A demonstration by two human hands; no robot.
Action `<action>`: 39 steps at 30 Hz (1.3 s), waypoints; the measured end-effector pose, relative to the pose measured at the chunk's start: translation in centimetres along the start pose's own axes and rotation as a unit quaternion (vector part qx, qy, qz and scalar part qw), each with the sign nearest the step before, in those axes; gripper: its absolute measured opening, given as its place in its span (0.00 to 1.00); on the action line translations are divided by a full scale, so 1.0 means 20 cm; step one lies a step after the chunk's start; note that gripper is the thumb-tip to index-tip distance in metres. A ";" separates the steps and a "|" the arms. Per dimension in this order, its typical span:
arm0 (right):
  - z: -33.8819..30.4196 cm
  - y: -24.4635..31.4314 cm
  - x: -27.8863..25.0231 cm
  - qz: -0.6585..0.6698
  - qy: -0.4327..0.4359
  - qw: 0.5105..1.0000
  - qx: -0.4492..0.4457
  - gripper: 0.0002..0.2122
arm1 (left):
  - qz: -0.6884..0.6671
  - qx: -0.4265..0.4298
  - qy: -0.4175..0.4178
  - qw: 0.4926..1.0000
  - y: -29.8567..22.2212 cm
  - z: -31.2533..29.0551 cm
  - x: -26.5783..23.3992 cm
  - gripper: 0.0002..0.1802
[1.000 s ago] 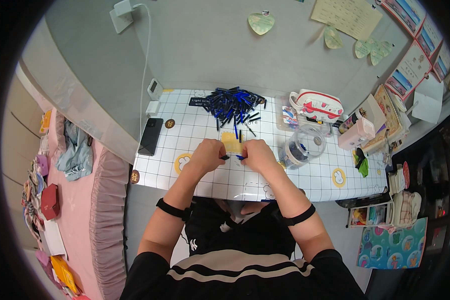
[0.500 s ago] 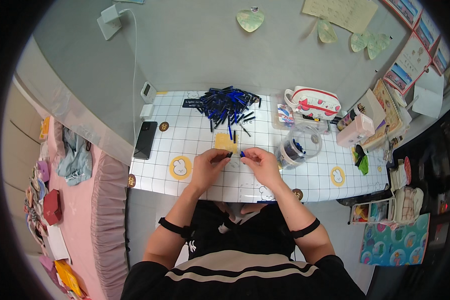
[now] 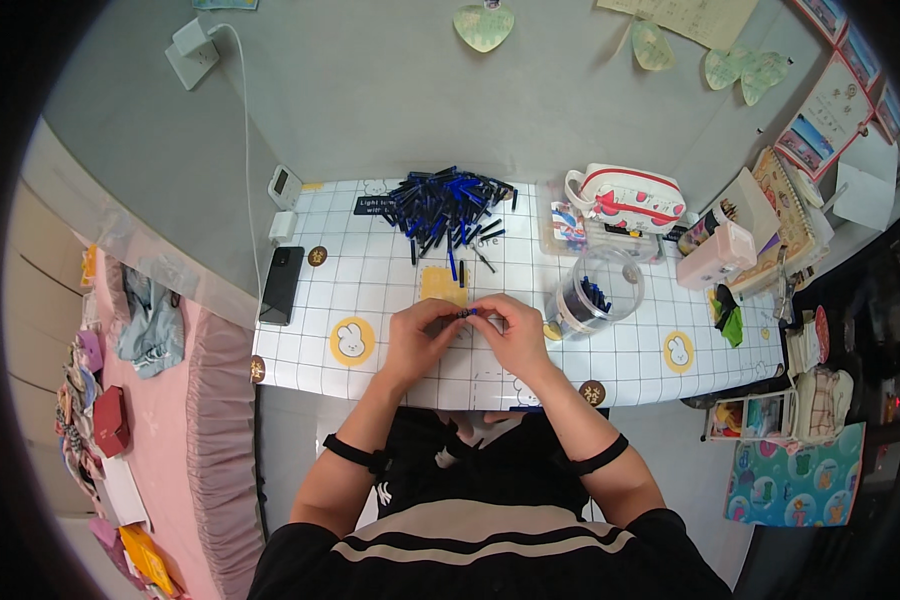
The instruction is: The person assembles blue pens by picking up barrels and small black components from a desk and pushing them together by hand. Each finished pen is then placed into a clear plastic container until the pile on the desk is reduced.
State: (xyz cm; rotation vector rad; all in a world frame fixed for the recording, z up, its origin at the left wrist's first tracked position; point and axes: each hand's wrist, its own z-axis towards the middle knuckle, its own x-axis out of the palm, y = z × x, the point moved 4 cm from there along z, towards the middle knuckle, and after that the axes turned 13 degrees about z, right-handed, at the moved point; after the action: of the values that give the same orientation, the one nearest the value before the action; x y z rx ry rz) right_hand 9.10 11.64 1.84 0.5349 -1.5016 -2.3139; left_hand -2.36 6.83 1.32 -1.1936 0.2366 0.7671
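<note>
My left hand and right hand pinch a tiny dark-blue bit at my fingertips, over the smooth, squared table. Past them lies a messy heap of thin, straight sticks. A round, see-through tub stands on my right.

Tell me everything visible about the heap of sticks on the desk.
The heap is made of many short, thin sticks, some black, some bright blue, smooth and plastic-looking. They lie loose and crisscrossed at the back of the white gridded desk, by the grey wall, partly over a dark printed patch. A few strays lie around its edges. Neither the left hand nor the right hand touches it.
</note>
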 end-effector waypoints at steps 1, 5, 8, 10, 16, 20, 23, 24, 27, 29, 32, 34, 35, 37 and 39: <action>0.00 0.00 0.00 -0.006 -0.001 1.000 0.001 0.06 | -0.002 -0.007 0.011 1.000 0.00 0.00 0.00 0.07; -0.03 0.01 -0.01 -0.027 -0.005 1.000 0.011 0.06 | -0.008 -0.015 0.021 1.000 -0.03 -0.01 -0.01 0.07; -0.04 0.01 -0.02 -0.013 -0.018 1.000 -0.006 0.07 | -0.004 -0.004 0.018 1.000 -0.03 -0.02 -0.01 0.07; -0.04 0.01 -0.02 -0.020 -0.016 1.000 -0.003 0.07 | -0.002 -0.001 0.015 1.000 -0.03 -0.02 0.00 0.08; -0.04 0.03 -0.02 -0.034 -0.020 0.999 0.001 0.08 | 0.009 0.021 0.000 1.000 -0.04 -0.02 -0.01 0.08; -0.04 0.03 -0.02 -0.041 -0.022 0.999 -0.025 0.08 | 0.009 0.015 0.004 1.000 -0.05 -0.02 -0.01 0.09; -0.04 0.03 -0.02 -0.040 -0.025 0.999 -0.009 0.08 | 0.001 0.018 -0.003 1.000 -0.04 -0.02 0.00 0.09; -0.04 0.04 -0.02 -0.043 -0.021 0.999 -0.009 0.08 | -0.001 0.019 -0.005 1.000 -0.04 -0.02 0.00 0.09; -0.04 0.04 -0.02 -0.047 -0.017 0.999 0.000 0.09 | 0.002 0.019 -0.008 1.000 -0.04 -0.02 0.00 0.09; -0.04 0.04 -0.02 -0.048 -0.016 0.999 0.011 0.09 | 0.002 0.015 -0.002 1.000 -0.04 -0.02 0.00 0.08; -0.04 0.05 -0.02 -0.050 -0.018 0.999 0.015 0.09 | 0.005 0.014 0.000 1.000 -0.05 -0.03 0.00 0.08; -0.04 0.05 -0.02 -0.049 -0.017 0.999 0.010 0.09 | 0.010 0.018 0.002 1.000 -0.05 -0.03 0.00 0.08; -0.05 0.05 -0.02 -0.049 -0.017 0.999 0.009 0.09 | 0.011 0.020 0.003 1.000 -0.05 -0.03 0.00 0.08; -0.05 0.04 -0.02 -0.050 -0.017 0.999 0.008 0.08 | 0.016 0.020 0.006 1.000 -0.06 -0.03 0.00 0.08; -0.05 0.04 -0.03 -0.050 -0.020 0.999 0.006 0.07 | 0.019 0.019 0.008 1.000 -0.06 -0.03 0.00 0.08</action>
State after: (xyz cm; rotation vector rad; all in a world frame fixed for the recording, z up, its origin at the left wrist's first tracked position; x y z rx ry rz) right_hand 10.08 10.78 2.21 0.5841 -1.5401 -2.4066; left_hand -1.52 6.07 1.95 -1.1629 0.2878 0.7837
